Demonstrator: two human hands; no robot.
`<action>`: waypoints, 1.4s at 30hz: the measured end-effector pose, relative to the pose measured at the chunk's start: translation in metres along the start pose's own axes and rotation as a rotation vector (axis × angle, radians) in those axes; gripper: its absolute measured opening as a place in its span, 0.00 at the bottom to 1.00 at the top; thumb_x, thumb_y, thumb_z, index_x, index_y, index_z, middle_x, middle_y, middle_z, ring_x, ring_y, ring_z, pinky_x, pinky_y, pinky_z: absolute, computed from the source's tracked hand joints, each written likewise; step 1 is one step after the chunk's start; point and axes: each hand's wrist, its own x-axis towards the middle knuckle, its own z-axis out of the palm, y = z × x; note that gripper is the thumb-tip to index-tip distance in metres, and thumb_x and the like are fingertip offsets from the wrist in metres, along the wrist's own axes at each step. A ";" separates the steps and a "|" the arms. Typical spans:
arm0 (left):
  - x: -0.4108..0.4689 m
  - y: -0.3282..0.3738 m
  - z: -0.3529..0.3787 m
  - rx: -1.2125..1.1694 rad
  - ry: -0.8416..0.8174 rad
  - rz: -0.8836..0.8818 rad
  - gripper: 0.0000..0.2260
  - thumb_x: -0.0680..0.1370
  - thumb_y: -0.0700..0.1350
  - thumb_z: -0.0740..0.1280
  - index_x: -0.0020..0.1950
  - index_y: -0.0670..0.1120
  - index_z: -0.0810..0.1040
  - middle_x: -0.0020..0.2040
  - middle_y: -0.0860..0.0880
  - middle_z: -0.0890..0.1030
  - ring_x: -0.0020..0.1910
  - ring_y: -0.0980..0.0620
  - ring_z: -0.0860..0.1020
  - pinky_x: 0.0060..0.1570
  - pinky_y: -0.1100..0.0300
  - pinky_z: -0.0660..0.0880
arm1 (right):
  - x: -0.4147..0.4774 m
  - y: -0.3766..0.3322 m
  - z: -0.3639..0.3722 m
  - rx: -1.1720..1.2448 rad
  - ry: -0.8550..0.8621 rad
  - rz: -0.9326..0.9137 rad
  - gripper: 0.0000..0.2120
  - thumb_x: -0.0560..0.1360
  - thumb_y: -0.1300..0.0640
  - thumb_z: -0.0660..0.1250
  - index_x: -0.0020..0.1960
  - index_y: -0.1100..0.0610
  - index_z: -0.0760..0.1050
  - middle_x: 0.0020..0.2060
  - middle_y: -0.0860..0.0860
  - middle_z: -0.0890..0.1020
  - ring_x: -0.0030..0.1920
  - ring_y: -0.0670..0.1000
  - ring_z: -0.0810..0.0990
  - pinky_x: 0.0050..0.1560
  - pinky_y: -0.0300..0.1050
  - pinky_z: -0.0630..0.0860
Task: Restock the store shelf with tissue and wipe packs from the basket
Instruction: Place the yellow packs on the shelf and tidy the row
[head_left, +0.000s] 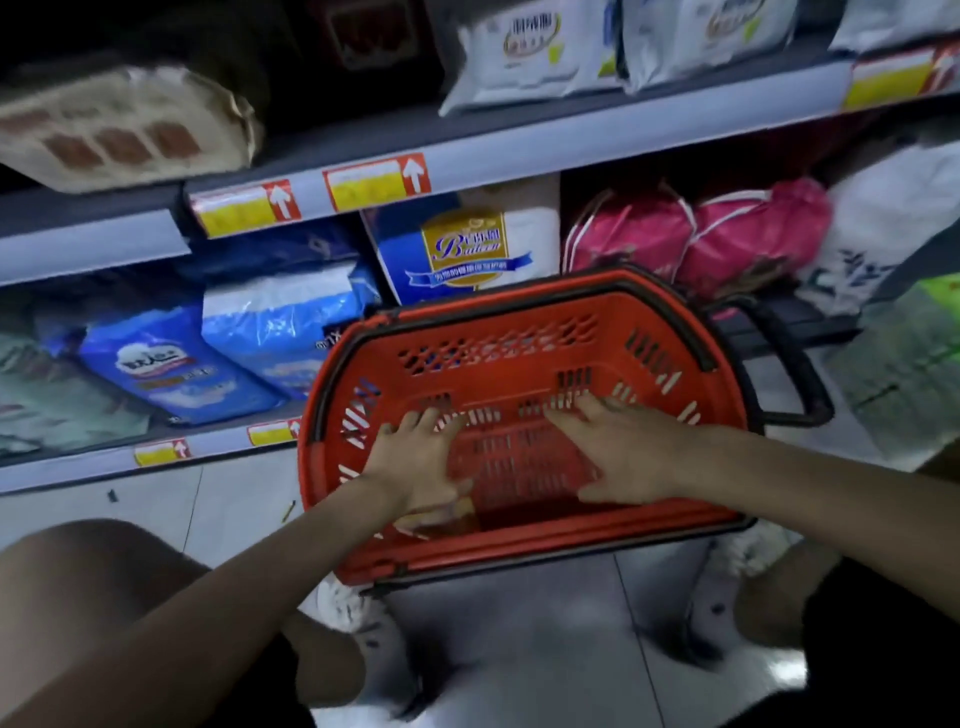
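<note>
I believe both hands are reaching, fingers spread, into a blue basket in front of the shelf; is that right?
Not quite: the head view shows the basket is red, not blue. The rest holds: the left hand and the right hand both reach into it, fingers spread, in front of the shelf.

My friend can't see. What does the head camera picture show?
A person's left hand and right hand reach, fingers spread, into a red basket. Behind it, a store shelf holds white packs.
</note>
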 end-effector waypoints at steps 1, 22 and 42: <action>0.006 0.000 0.009 0.035 -0.051 0.007 0.39 0.74 0.71 0.63 0.81 0.55 0.61 0.74 0.45 0.69 0.73 0.41 0.68 0.68 0.41 0.69 | 0.001 0.000 0.003 -0.022 -0.027 -0.005 0.45 0.76 0.41 0.70 0.83 0.52 0.49 0.75 0.59 0.62 0.74 0.62 0.67 0.71 0.52 0.70; 0.046 -0.021 0.034 0.214 -0.393 0.165 0.40 0.69 0.60 0.77 0.77 0.48 0.68 0.69 0.47 0.78 0.67 0.46 0.76 0.62 0.53 0.76 | 0.009 0.011 0.005 -0.127 -0.116 -0.024 0.31 0.80 0.45 0.66 0.78 0.55 0.61 0.71 0.59 0.68 0.71 0.61 0.70 0.64 0.54 0.73; 0.011 -0.011 -0.097 -0.936 0.096 0.311 0.51 0.63 0.45 0.86 0.80 0.64 0.64 0.70 0.61 0.74 0.66 0.58 0.75 0.67 0.50 0.76 | 0.025 -0.001 0.000 0.040 0.558 -0.029 0.61 0.63 0.42 0.82 0.83 0.53 0.49 0.73 0.58 0.66 0.74 0.60 0.66 0.73 0.57 0.67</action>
